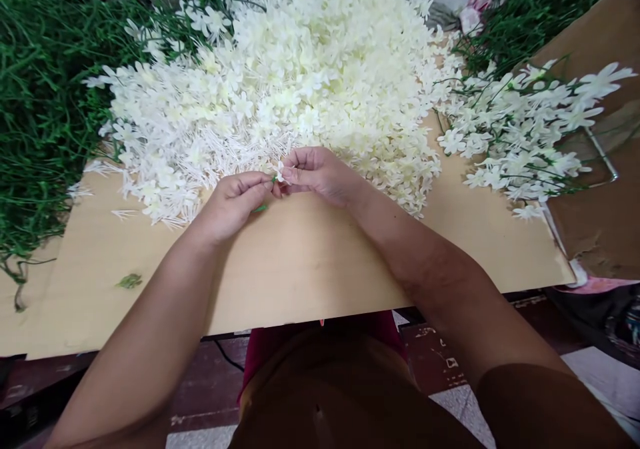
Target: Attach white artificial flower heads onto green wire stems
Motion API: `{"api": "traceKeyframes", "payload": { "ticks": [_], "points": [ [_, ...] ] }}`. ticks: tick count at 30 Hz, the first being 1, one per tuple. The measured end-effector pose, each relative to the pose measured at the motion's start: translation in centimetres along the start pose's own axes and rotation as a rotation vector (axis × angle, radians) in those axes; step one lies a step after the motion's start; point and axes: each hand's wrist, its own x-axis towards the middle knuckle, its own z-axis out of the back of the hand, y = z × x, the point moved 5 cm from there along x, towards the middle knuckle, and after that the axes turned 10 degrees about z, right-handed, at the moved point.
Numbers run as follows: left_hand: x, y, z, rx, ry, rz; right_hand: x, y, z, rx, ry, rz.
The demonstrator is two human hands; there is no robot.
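My left hand point(239, 202) pinches a thin green plastic stem point(260, 208), whose tip pokes out between the fingers. Close against it, my right hand point(320, 174) is closed on a small white artificial flower point(279, 171). Stem and flower meet between the fingertips; whether they are joined is hidden. Just beyond both hands spreads a big heap of loose white artificial flowers point(340, 56), many with thin white tails. On the right lies a pile of white flowers on green stems point(530, 129).
Bare green stems point(45, 102) are heaped at the left, with more green stems point(540, 16) at the back right. A cardboard sheet point(310, 262) covers the table. A brown cardboard box point(600, 222) stands at the right edge. A green scrap point(130, 281) lies front left.
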Motion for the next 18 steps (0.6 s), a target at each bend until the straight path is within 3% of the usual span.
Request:
{"api": "traceKeyframes", "payload": {
  "ticks": [12,18],
  "points": [
    [0.77,0.77,-0.13,-0.084,0.001,0.003,0.02,0.11,0.22,-0.369,-0.131,0.086],
    [0.85,0.82,-0.2,-0.133,-0.002,0.041,-0.15,-0.4,0.0,-0.373,-0.223,0.142]
  ]
}}
